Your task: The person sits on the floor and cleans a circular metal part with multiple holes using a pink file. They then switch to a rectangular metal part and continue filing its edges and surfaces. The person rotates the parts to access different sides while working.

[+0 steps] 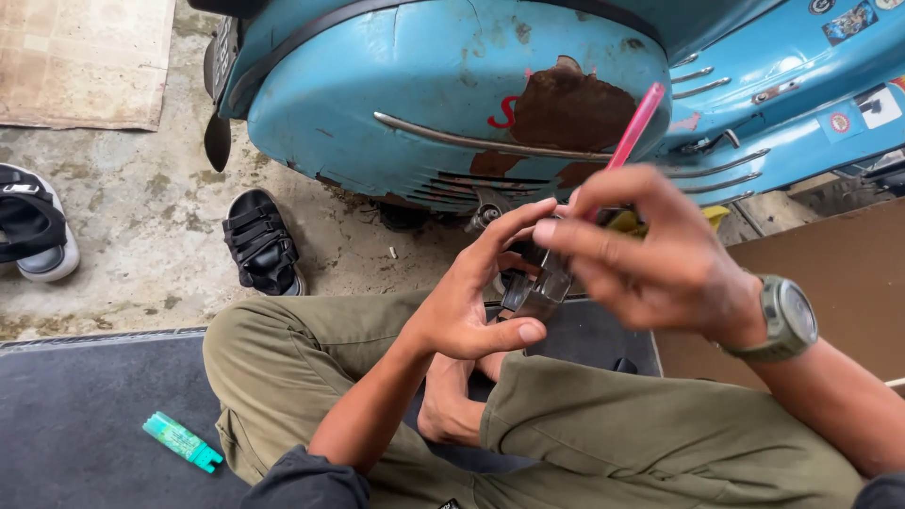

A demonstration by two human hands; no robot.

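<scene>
Person: sitting cross-legged on a dark mat [85, 415] on the concrete floor, in olive trousers, close beside a blue scooter [443, 94].
Left hand [471, 297]: curled around a small dark metal part [535, 294], thumb under it and fingers bracing its far side; it holds the part at chest height above the lap.
Right hand [650, 259]: closed on a pink-handled tool [630, 132], gripped near its lower end, the handle slanting up and away; a grey watch [784, 319] sits on that wrist.
Tool and part: the tool's working end meets the metal part between the two hands; the tip itself is hidden by fingers and blur.
Step in hand: it looks like the part is being picked at or cleaned with the tool, mid-way rather than finished.
Next move calls for: a steady left grip and small, controlled strokes of the tool, I would say.
Scooter: its side panel carries a big rusty patch [570, 108] and chrome strips.
Around: black sandals [262, 243] on the concrete, a green lighter [183, 441] on the mat.
</scene>
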